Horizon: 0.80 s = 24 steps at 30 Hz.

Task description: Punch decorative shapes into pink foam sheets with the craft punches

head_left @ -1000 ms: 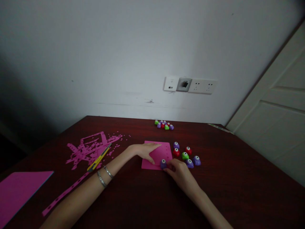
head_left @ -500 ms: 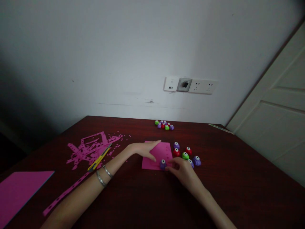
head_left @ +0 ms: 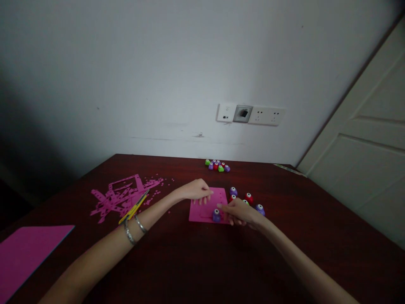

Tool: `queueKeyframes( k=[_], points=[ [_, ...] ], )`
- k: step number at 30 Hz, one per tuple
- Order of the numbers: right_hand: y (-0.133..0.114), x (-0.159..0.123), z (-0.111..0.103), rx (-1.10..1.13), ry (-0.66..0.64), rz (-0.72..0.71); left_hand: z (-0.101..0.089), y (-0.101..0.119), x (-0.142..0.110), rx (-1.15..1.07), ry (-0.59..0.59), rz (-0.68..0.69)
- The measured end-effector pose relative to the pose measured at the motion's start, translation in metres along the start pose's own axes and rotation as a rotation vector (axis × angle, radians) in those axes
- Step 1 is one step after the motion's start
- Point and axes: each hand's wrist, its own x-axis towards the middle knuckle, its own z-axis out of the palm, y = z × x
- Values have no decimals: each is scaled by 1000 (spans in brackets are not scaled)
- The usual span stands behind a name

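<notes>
A pink sheet [head_left: 198,214] with small holes along its right side lies on the table before me. A purple paper punch [head_left: 216,215] with an eye-like button rests on its lower right part. Over the sheet's upper left is my left hand [head_left: 196,191], its fingers curled down and closed; whatever they hold, if anything, is hidden. My right hand [head_left: 239,211] is just right of the punch, thumb stretched towards it and fingers loosely bent, apart from the thumb. Behind that hand stand other punches, among them a purple one [head_left: 233,191] and a red one [head_left: 248,198], some partly covered.
Pink punched scraps [head_left: 118,198] and tiny cut-outs lie at the left, with a yellow utility knife [head_left: 134,207]. A larger pink sheet [head_left: 28,249] is at the near left. More punches [head_left: 216,166] stand towards the wall, below a row of sockets [head_left: 265,115].
My left hand has lifted and curled its spread fingers. My right hand has turned and bent its fingers beside the purple punch, which stays on the sheet. The view has shifted slightly.
</notes>
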Motion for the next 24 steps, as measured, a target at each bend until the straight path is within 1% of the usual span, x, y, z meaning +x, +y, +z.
queueKeyframes(
  k=[4, 7, 13, 19, 21, 24],
  points=[
    [1, 10, -3, -58, -74, 8, 5, -8, 6, -59, -121, -64],
    [6, 15, -1, -73, -108, 31, 8, -9, 6, -77, -160, -72],
    [9, 18, 2, -50, -124, -2, 18, -5, 8, -98, -259, -82],
    [5, 21, 1, -27, -159, 50, 24, -10, 11, -124, -252, -100],
    [4, 22, 0, -22, -178, 72, 26, -12, 12, -138, -277, -123],
    [3, 25, -2, -22, -223, 107, 25, -15, 15, -171, -349, -194]
  ],
)
